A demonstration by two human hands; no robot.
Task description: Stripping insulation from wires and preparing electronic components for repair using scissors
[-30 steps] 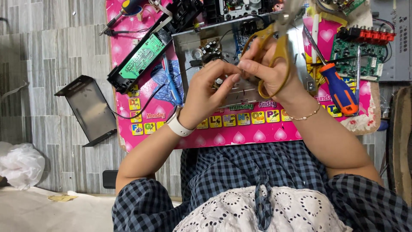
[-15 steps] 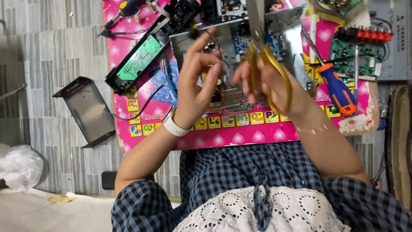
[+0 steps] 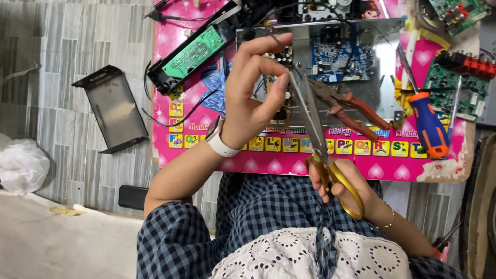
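Observation:
My left hand [image 3: 253, 95] is raised over a silver metal chassis [image 3: 382, 57] with circuit boards. Its thumb and fingers pinch what looks like a thin dark wire [image 3: 281, 49] coming from the chassis. My right hand [image 3: 351, 188] is low, near my body, with its fingers in the yellow handles of a pair of scissors [image 3: 312, 124]. The long blades point up and their tips reach my left fingertips. A white band sits on my left wrist.
The chassis lies on a small pink table [image 3: 289, 165]. Red-handled pliers [image 3: 359, 111], an orange-and-blue screwdriver [image 3: 430, 126], a green board in a black housing [image 3: 194, 51] and more boards [image 3: 454, 88] lie on it. A black metal cover [image 3: 113, 108] and white bag [image 3: 20, 165] lie on the floor.
My right hand has drawn back from over the chassis toward my body, with the scissors still in it. My left hand stays raised, fingers pinched.

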